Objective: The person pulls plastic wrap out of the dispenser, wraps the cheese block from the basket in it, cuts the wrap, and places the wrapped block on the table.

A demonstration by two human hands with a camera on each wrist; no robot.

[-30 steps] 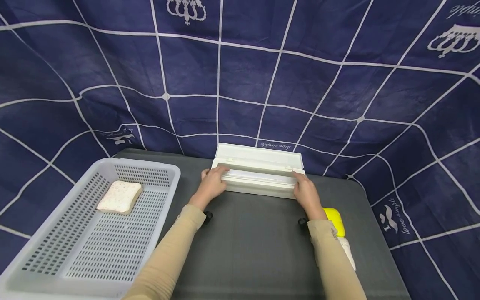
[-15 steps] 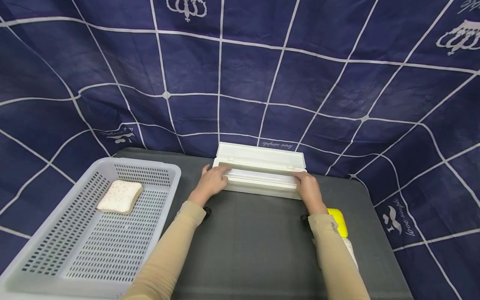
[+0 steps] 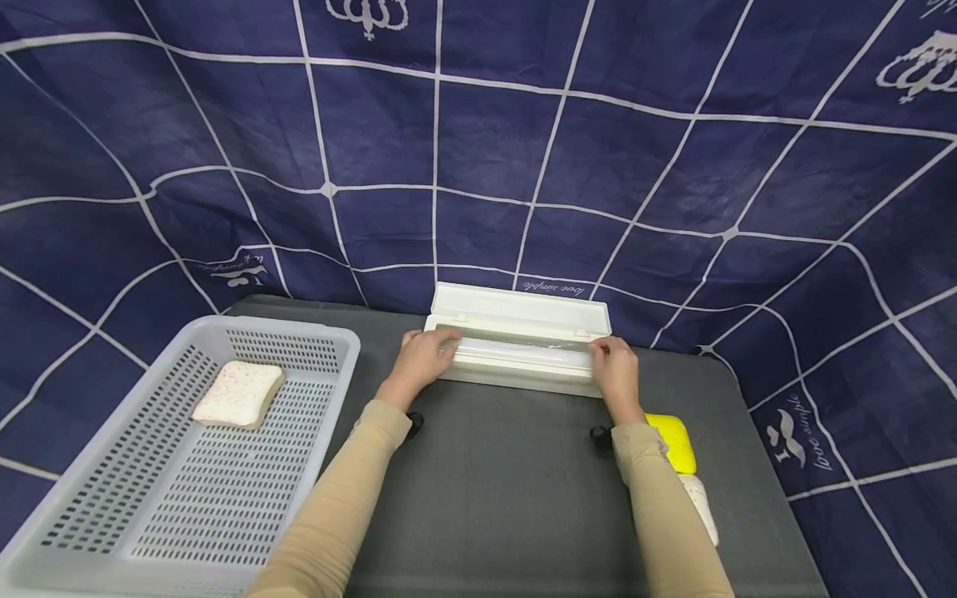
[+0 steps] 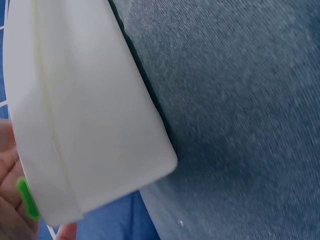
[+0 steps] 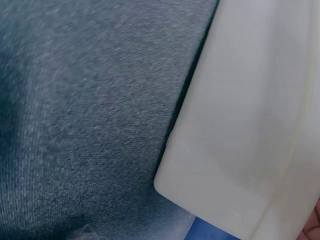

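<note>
Both hands at the box now, one to each end, and the step in hand looks like getting hold of the film and starting it out. The long, narrow white plastic box (image 3: 516, 377) lies lengthwise at the far side of the dark grey cloth-covered table (image 3: 508, 482), close to the navy curtain with white grid lines (image 3: 486, 149). The left hand (image 3: 421, 359) is at its left end, index finger and thumb set close together over the opening; whether they grip anything, I can't tell. Over on the right, the right hand (image 3: 617, 374) has its fingertips drawn in tight, seemingly pinching the clear, shiny plastic film (image 3: 523, 352) near its right end. The next move, I'd judge, calls for an even pull from both sides, so the film comes up flat without dragging the box. And a look at that box: smooth, off-white, rounded corners, its white rectangular lid (image 3: 523, 307) tipped back toward the curtain, a pale yellowish seam along its side, and a small bright green tab (image 4: 27, 198) at its left end.
</note>
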